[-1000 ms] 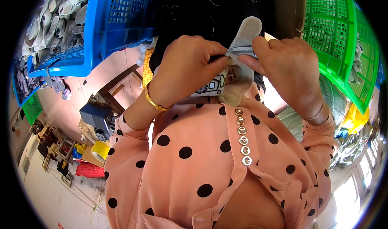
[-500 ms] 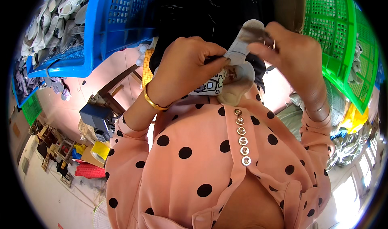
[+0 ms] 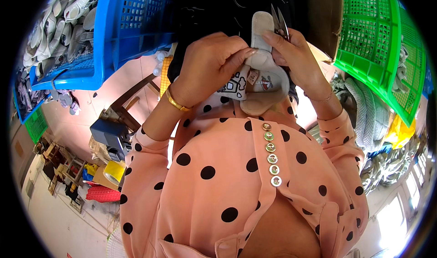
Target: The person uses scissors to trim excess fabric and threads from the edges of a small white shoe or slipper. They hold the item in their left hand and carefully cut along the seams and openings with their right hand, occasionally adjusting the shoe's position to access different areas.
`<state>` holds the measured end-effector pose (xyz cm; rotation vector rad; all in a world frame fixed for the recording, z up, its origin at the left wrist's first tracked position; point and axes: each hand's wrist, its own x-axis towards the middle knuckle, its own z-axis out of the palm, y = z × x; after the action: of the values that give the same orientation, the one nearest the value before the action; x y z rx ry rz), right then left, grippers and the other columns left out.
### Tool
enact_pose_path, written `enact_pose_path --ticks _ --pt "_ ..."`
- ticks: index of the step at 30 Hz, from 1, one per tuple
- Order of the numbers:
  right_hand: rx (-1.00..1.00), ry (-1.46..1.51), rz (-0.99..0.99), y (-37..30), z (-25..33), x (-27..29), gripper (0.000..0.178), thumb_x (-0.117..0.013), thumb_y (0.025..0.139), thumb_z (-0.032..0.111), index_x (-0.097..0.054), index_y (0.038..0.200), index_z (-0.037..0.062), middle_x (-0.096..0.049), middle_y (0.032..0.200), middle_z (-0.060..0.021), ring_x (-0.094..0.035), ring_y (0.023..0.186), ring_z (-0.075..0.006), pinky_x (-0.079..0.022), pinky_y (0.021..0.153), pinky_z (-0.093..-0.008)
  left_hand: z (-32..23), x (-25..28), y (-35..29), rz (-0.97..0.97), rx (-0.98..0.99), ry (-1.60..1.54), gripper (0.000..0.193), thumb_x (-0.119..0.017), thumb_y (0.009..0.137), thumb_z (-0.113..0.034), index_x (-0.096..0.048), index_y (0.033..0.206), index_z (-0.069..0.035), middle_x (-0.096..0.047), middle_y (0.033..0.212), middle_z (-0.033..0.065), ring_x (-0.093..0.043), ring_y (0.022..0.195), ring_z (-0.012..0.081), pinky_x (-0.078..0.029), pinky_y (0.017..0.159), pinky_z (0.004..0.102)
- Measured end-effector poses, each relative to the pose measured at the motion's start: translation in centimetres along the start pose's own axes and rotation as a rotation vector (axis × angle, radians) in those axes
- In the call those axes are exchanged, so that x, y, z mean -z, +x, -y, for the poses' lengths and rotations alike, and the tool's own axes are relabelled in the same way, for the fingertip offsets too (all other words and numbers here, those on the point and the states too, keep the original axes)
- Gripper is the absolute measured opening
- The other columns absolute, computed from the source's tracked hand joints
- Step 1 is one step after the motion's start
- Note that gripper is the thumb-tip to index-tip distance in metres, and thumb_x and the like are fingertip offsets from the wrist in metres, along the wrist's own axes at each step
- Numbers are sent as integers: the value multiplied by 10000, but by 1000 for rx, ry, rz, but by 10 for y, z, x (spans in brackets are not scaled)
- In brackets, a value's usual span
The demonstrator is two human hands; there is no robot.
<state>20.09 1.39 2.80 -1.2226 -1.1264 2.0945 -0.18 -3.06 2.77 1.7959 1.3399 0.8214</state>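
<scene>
Beige felt slipper (image 3: 263, 82), sole side away and lining facing the camera, is held upright in front of the chest by 2 hands. The left hand (image 3: 211, 64) curls over its left edge, wrist bent and ringed by a gold bangle (image 3: 175, 102), fingertips pinching the rim. The right hand (image 3: 296, 60) closes round the right edge and also holds small thread snips (image 3: 278, 21), blades pointing up. A blue crate (image 3: 114, 35) stands at left, a green crate (image 3: 382, 44) at right.
</scene>
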Motion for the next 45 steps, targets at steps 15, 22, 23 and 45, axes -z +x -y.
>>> enact_pose_path --ticks 15,22,23,45 --pt "184 -205 -98 6 1 -6 289 -589 956 306 -583 915 20 -442 604 39 -378 537 -34 -321 474 -211 4 0 6 210 413 -597 255 -685 899 -225 -692 915 29 -684 750 42 -627 699 55 -505 628 193" --pt "479 -1023 -123 -15 7 20 448 -635 869 487 -544 940 54 -619 663 -98 -642 617 -274 -476 542 -315 5 13 1 124 650 -798 257 -718 871 -243 -723 855 13 -685 730 54 -639 633 72 -518 589 190" --pt "465 -1025 -104 -18 7 20 462 -633 861 503 -545 938 57 -617 660 -98 -643 616 -267 -480 545 -312 5 13 0 118 655 -799 258 -720 869 -246 -723 846 11 -684 726 53 -637 627 71 -516 584 192" --pt "554 -579 -516 29 32 36 201 -641 923 219 -653 982 27 -519 606 27 -448 523 -31 -384 481 -213 -7 31 15 -169 505 -811 204 -653 914 -193 -716 901 0 -693 785 52 -628 665 81 -505 621 212"
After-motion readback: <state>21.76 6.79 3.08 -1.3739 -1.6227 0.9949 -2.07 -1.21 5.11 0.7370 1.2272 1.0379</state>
